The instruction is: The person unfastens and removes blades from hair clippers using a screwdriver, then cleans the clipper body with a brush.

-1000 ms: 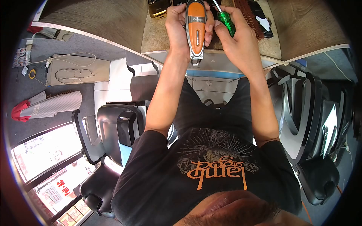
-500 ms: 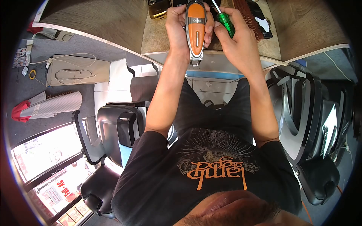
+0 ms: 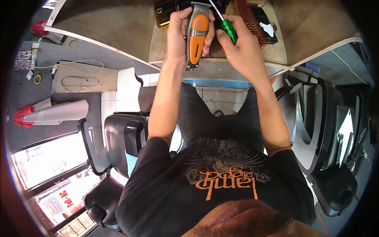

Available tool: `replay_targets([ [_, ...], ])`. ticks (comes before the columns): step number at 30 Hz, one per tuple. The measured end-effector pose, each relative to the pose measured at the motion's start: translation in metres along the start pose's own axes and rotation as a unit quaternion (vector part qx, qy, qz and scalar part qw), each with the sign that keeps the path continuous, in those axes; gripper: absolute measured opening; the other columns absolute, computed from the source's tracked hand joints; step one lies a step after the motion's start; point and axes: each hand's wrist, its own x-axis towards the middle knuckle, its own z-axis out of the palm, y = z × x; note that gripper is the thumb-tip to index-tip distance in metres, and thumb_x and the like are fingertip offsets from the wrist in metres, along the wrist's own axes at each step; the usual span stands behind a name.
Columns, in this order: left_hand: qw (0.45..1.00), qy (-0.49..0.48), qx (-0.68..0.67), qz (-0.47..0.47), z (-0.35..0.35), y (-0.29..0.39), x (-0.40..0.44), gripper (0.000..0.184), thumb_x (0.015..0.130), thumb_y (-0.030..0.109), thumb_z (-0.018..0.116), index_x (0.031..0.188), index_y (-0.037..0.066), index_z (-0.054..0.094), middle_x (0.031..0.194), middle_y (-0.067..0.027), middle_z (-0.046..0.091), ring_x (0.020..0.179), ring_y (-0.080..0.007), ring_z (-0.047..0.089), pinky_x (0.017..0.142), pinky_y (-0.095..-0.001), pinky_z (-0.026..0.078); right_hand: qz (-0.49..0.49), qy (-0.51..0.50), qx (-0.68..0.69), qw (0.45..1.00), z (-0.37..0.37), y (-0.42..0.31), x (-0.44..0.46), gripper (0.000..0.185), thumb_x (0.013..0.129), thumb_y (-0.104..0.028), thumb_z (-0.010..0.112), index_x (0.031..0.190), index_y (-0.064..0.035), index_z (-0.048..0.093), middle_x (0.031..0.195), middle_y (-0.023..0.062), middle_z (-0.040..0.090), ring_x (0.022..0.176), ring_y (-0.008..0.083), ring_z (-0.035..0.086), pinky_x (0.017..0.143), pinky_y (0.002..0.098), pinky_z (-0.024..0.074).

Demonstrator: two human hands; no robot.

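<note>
My left hand (image 3: 178, 37) is wrapped round an orange and grey hair trimmer (image 3: 197, 39), its metal blade end pointing away from me. Fingertips show along the trimmer's right side. My right hand (image 3: 244, 49) grips a screwdriver by its green handle (image 3: 229, 31), the thin metal shaft running up and to the left beside the trimmer's head. Shaft and trimmer look close, but I cannot tell if they touch. The screwdriver's tip is cut off by the upper frame edge.
Both hands are over a wooden shelf (image 3: 160, 49) with side walls. A brown bristle brush (image 3: 252, 23) and a black item with a white patch (image 3: 267, 29) lie right of my hands; a black and gold box (image 3: 164, 14) lies left. Black salon chairs (image 3: 124, 134) stand on both sides.
The trimmer has turned slightly in my left hand and shifted left and a little down. My right hand has moved a little left and down with the screwdriver.
</note>
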Motion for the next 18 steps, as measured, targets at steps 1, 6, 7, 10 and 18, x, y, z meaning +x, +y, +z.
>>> replay_targets([
  [1,1.0,0.004,0.023,-0.003,-0.001,0.004,-0.001,0.063,0.105,0.057,0.029,0.111,0.005,0.065,0.064,-0.0121,0.06,0.044,-0.0194,0.055,0.043,-0.0293,0.049,0.01,-0.007,0.004,1.0,0.0,-0.001,0.0,0.04,0.099,-0.024,0.067,0.131,-0.0005,0.06,0.093,0.0216,0.073,0.083,0.0415,0.073,0.08,0.0479,0.0558],
  [6,0.998,0.021,0.064,-0.008,-0.003,0.003,-0.006,0.063,0.106,0.058,0.028,0.108,0.006,0.064,0.062,-0.0111,0.059,0.044,-0.017,0.055,0.043,-0.0276,0.05,-0.009,0.002,0.002,1.0,0.001,0.002,0.0,0.039,0.1,-0.024,0.067,0.131,-0.0007,0.06,0.089,0.0212,0.072,0.081,0.0404,0.073,0.077,0.0476,0.0547],
  [7,0.997,0.027,0.068,-0.009,-0.001,0.003,-0.007,0.063,0.106,0.057,0.028,0.108,0.006,0.064,0.062,-0.0109,0.059,0.044,-0.0169,0.055,0.043,-0.0276,0.049,-0.007,0.0,0.008,1.0,0.001,0.002,0.0,0.039,0.1,-0.024,0.067,0.131,-0.0007,0.06,0.089,0.0211,0.072,0.081,0.0401,0.073,0.076,0.0474,0.0545],
  [10,0.997,0.043,0.068,-0.012,-0.001,0.002,-0.007,0.063,0.107,0.057,0.027,0.108,0.006,0.065,0.062,-0.0105,0.059,0.044,-0.0164,0.055,0.043,-0.0275,0.049,-0.027,0.01,0.003,1.0,0.002,0.004,0.0,0.039,0.1,-0.024,0.067,0.131,-0.0004,0.06,0.088,0.0207,0.072,0.081,0.0397,0.073,0.075,0.0471,0.0544],
  [18,0.993,0.085,0.077,-0.012,0.009,0.003,-0.01,0.061,0.108,0.048,0.027,0.112,-0.001,0.062,0.062,-0.013,0.058,0.041,-0.0195,0.053,0.04,-0.027,0.05,-0.01,-0.004,0.012,1.0,0.0,-0.001,0.0,0.036,0.1,-0.021,0.067,0.129,0.0004,0.06,0.087,0.0205,0.071,0.08,0.0406,0.073,0.075,0.0474,0.0546],
])
